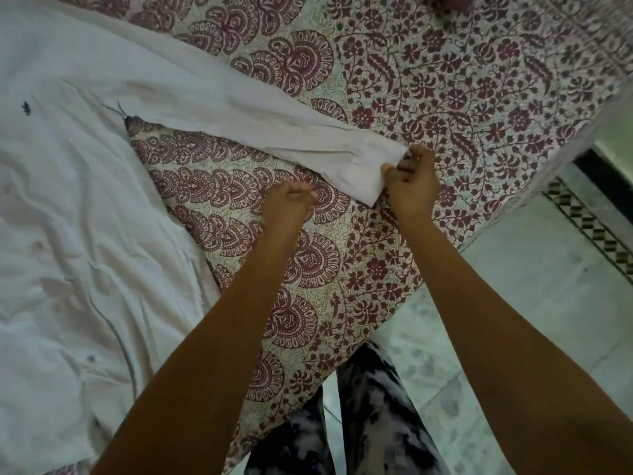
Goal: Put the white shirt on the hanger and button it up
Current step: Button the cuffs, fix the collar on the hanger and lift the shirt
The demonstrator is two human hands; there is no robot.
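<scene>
Reaching forward, the right hand [412,176] is gripping the end of the cuff [356,176] of the white shirt [68,200], with the fingers curled over the cloth's edge and the thumb pressing from the near side. We are looking straight down from head height along both bare forearms.

We are seeing the left hand [286,207] closed into a loose fist, fingers folded in, with nothing visible inside it. It is sitting just beside the cuff's lower corner without touching it; we cannot tell whether it is resting on the bedsheet [445,80] or hovering over it.

We are finding the shirt lying flat and rumpled across the left side of the bed, its body filling that side of the view. A small dark logo [26,108] is showing on the chest. One long sleeve [239,111] is stretching out diagonally from the shirt's body toward the right hand, lying on the bedsheet.

We are noticing that the bedsheet is printed with maroon flowers and fan shapes on a pale ground. Beyond the bed's edge, pale floor tiles [548,269] with a dark patterned border [589,228] are showing at right, and black-and-white patterned trousers [373,406] are showing at the bottom.
</scene>
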